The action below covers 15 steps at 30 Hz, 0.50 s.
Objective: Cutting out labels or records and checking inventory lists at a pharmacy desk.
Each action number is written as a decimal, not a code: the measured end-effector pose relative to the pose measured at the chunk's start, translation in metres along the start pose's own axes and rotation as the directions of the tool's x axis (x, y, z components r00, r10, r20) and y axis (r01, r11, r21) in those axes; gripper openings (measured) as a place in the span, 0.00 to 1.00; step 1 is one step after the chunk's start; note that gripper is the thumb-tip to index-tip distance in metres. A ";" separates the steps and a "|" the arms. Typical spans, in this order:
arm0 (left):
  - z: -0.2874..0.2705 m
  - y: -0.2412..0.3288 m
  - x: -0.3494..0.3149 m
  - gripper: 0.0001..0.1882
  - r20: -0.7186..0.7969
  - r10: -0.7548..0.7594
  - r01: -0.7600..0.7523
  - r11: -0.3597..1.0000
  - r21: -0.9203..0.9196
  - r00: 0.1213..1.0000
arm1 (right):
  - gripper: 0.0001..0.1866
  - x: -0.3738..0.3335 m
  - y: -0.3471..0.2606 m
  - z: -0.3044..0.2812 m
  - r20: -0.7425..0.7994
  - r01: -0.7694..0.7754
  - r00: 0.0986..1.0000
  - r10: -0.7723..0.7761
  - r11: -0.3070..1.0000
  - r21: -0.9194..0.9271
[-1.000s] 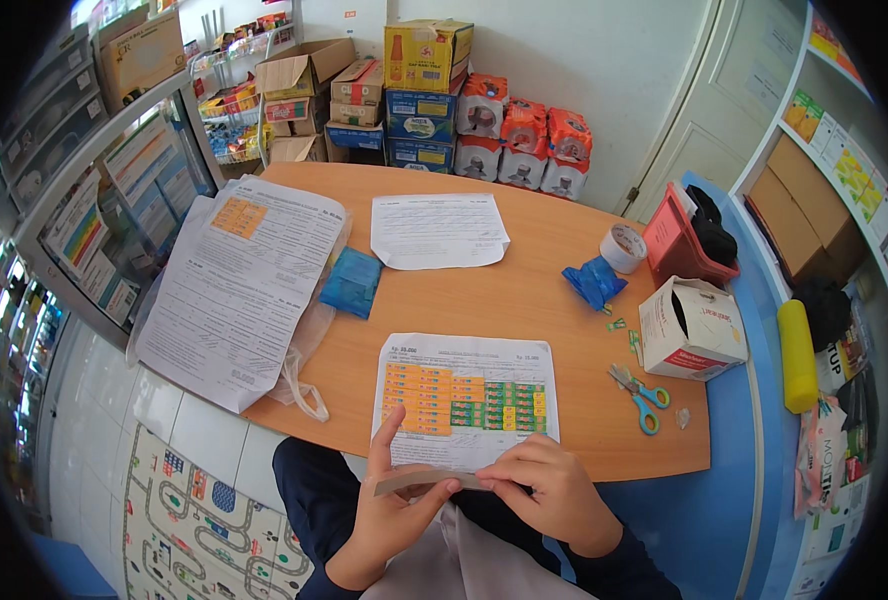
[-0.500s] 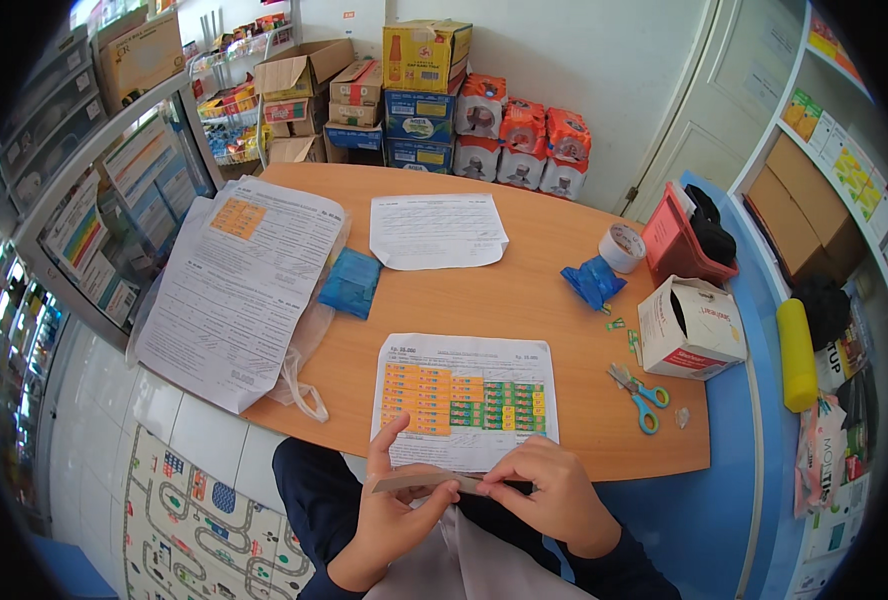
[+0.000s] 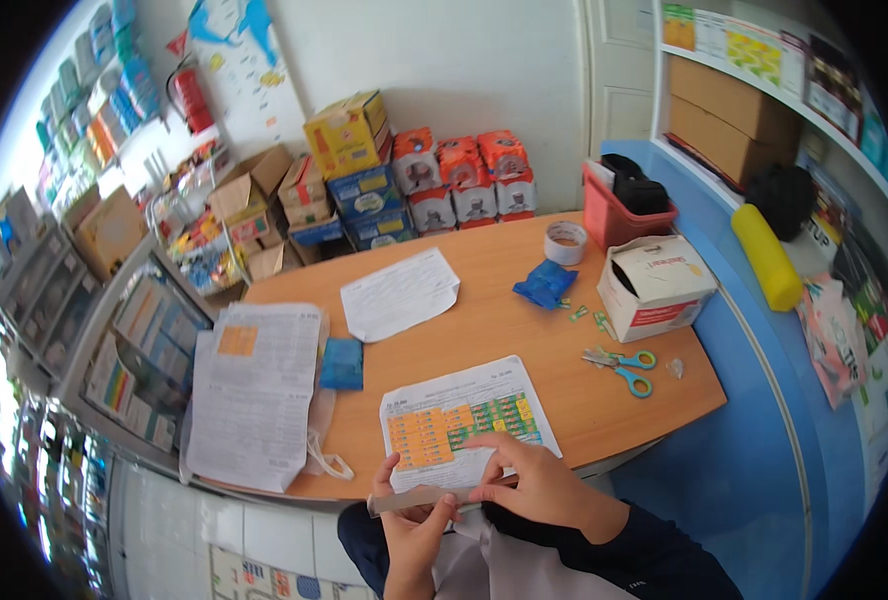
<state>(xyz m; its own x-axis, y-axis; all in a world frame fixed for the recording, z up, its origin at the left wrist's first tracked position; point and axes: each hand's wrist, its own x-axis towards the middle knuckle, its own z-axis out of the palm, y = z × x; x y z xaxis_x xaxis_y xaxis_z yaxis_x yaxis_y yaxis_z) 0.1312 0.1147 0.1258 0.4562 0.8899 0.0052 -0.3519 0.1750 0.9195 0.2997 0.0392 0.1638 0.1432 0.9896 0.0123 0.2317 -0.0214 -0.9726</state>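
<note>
A thin, flat, greyish-brown strip (image 3: 411,498) lies across my left hand (image 3: 416,535), pinched under the thumb, with one finger standing up behind it. My right hand (image 3: 544,490) pinches at the strip's right end, its fingers bent over it; whatever small piece may be between those fingertips is hidden. Just beyond both hands, on the table's near edge, is a white printed sheet (image 3: 464,385). Rows of small orange labels (image 3: 421,440) and green-and-yellow labels (image 3: 504,415) cover its middle. My right hand overlaps the sheet's lower part.
On the wooden table (image 3: 414,350) are blue-handled scissors (image 3: 624,370), a blue packet (image 3: 544,285), a tape roll (image 3: 565,243), a white box (image 3: 657,290) and a red basket (image 3: 624,215). More printed sheets (image 3: 254,400) and a blue pouch (image 3: 342,363) lie left.
The whole view has swung and tilted, so the table appears rotated. My hands keep hold of the strip, and the fingers of my right hand have shifted slightly over the sheet.
</note>
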 end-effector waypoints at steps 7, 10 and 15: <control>0.002 -0.012 0.011 0.38 0.002 -0.117 0.116 0.983 -0.143 0.993 | 0.27 -0.019 0.011 -0.017 0.126 0.507 0.668 -0.733 0.324 -0.799; 0.006 -0.009 0.013 0.39 0.123 -0.244 0.270 0.917 -0.295 0.962 | 0.15 -0.024 0.018 -0.014 0.247 0.544 0.617 -0.747 0.177 -0.820; -0.015 -0.001 0.027 0.54 0.571 -0.257 0.539 0.740 -0.403 0.780 | 0.07 -0.013 -0.001 -0.037 -0.024 0.484 0.574 -0.818 0.363 -0.796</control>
<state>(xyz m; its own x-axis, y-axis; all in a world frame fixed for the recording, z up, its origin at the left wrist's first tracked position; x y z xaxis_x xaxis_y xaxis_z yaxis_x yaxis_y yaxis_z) 0.1311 0.1452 0.1193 0.9129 0.4081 -0.0083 -0.3435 0.7789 0.5248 0.3331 0.0210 0.1735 -0.0847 0.5824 0.8085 0.9194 0.3586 -0.1619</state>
